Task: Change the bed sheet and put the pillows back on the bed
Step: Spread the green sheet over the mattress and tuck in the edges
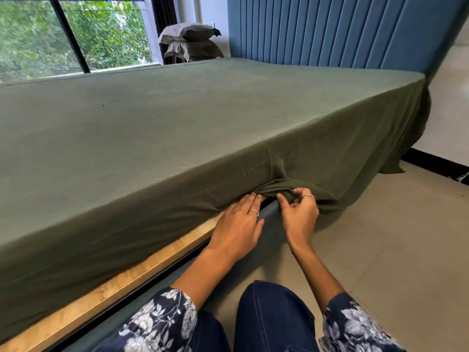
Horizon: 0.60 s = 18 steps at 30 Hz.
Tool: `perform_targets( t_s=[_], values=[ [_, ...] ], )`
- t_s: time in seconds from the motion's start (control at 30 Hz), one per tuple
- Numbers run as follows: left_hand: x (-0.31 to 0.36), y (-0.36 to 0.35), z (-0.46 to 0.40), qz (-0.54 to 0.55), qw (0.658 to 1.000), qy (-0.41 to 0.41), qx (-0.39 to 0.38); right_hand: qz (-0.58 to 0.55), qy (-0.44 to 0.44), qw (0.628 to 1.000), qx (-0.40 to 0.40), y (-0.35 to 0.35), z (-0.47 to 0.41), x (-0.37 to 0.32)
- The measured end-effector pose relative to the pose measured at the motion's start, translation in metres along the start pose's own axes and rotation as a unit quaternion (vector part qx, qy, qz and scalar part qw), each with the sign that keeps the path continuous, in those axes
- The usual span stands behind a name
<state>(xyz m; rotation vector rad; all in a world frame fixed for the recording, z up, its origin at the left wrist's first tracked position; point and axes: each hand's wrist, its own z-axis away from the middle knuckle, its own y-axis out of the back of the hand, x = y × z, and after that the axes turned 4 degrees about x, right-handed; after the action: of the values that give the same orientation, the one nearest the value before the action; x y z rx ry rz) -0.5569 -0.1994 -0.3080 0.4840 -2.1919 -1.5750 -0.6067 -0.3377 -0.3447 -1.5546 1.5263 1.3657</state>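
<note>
So the green bed sheet [177,118] is spread flat and smooth over the whole mattress, and the only messy bit is a bunched fold of hem [276,188] on the near side, right at the lower edge where the mattress meets the wooden bed frame [142,273]. That edge runs left to right in front of the person, and the loose fabric sits just above and ahead of both hands. The right hand [299,214] is on it, fingers curled and pinching the bunch. The left hand [238,224] is just beside it, fingers straight and together, tips pushed into the gap. Looks like tucking comes next. The pillows [193,41] are stacked far off by the window [76,34], beside the blue headboard [342,29].
</note>
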Motion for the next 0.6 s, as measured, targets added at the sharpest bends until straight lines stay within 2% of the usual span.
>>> perform_targets(
  t_s=[0.07, 0.17, 0.27, 0.43, 0.6],
  values=[
    [0.003, -0.002, -0.003, -0.003, 1.0, 0.007, 0.002, -0.003, 0.065, 0.998, 0.022, -0.002, -0.009, -0.005],
    [0.011, -0.006, -0.013, -0.001, 1.0, 0.028, 0.001, -0.038, 0.116, 0.992, 0.015, -0.009, -0.023, -0.017],
    [0.017, -0.009, -0.023, 0.003, 0.998, 0.062, 0.002, 0.001, 0.182, 0.983, -0.005, -0.013, -0.027, -0.009],
    [0.021, -0.016, -0.035, -0.026, 0.996, 0.087, -0.014, 0.158, 0.293, 0.94, -0.074, -0.005, -0.025, 0.026],
    [0.026, -0.014, -0.045, -0.04, 0.996, 0.082, -0.017, 0.355, 0.312, 0.878, -0.078, -0.01, -0.037, 0.014]
  ],
)
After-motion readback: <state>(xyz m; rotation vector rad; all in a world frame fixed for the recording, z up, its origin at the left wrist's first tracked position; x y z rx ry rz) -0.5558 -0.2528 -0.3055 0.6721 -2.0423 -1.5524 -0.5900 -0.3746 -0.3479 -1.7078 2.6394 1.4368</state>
